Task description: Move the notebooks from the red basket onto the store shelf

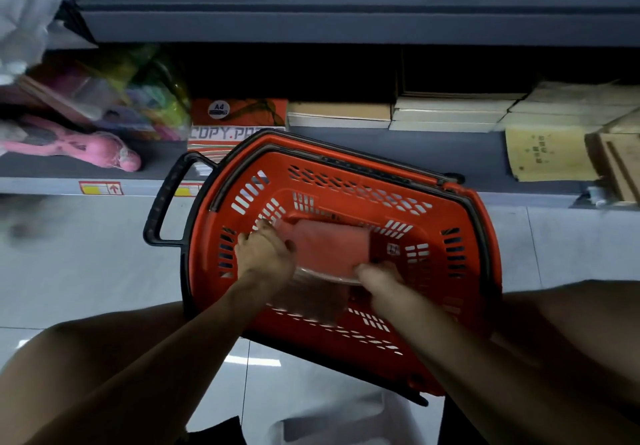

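Both hands reaching inside red basket [460, 236] on floor: left hand [265, 254] and right hand [382, 280] gripping opposite ends of pink notebooks [329, 248], fingers curling round edges.

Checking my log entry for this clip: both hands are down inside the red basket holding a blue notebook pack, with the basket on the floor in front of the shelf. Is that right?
Not quite: the colour is wrong. The head view shows the left hand and right hand holding a pink-red notebook pack, not a blue one. The rest stands: both hands are inside the red basket, which sits on the floor in front of the shelf.
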Demonstrator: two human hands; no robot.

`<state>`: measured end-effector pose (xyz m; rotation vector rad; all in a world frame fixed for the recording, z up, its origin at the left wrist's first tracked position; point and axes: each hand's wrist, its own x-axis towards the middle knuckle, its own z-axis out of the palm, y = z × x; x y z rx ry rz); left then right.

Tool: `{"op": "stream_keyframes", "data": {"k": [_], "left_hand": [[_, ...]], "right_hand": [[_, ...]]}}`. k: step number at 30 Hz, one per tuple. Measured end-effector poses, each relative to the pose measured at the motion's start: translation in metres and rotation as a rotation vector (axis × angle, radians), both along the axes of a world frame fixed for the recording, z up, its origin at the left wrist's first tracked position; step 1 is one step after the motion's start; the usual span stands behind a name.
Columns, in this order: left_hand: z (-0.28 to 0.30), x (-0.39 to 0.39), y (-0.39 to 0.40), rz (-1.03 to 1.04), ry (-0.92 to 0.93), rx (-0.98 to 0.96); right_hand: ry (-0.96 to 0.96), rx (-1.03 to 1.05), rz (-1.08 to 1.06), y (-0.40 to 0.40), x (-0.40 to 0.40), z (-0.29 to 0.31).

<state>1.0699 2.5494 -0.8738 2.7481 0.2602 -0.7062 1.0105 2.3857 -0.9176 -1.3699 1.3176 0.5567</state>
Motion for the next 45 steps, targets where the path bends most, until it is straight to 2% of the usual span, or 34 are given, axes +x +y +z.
{"op": "stream_keyframes", "data": {"k": [6,8,11,14,16,19,23,26,29,36,39,45], "left_hand": [[0.011,-0.017,0.002,0.181,0.05,-0.184],[0.012,-0.033,0.0,0.335,0.036,-0.278],[0.022,-0.052,0.005,0.675,0.028,-0.435],[0.039,-0.066,0.013,1.013,0.22,-0.861],[0.056,-0.072,0.019,1.066,0.354,-1.094],[0.094,-0.082,0.024,1.019,0.383,-1.289],[0.143,-0.094,0.03,0.895,0.359,-1.484],[0.174,-0.109,0.044,0.767,0.398,-1.694],[0.197,-0.123,0.057,0.601,0.426,-1.834],[0.233,-0.136,0.058,0.438,0.199,-1.853],[0.239,-0.137,0.053,0.477,0.141,-1.881],[0.235,-0.139,0.041,0.596,0.045,-1.901]], "right_hand": [[-0.114,0.133,-0.255,0.005,-0.006,0.055],[-0.136,0.167,-0.303,0.008,-0.017,0.072],[-0.15,0.172,-0.313,0.007,-0.033,0.093],[-0.173,0.214,-0.33,0.001,-0.046,0.114],[-0.201,0.257,-0.348,-0.004,-0.053,0.126],[-0.261,0.339,-0.406,-0.008,-0.063,0.151],[-0.412,0.405,-0.379,0.0,-0.084,0.189],[-0.571,0.43,-0.303,0.002,-0.098,0.22],[-0.729,0.478,-0.131,-0.004,-0.106,0.249],[-0.97,0.479,0.045,-0.012,-0.113,0.285],[-0.994,0.525,-0.012,-0.009,-0.111,0.292],[-0.972,0.486,-0.092,-0.012,-0.11,0.288]]}}
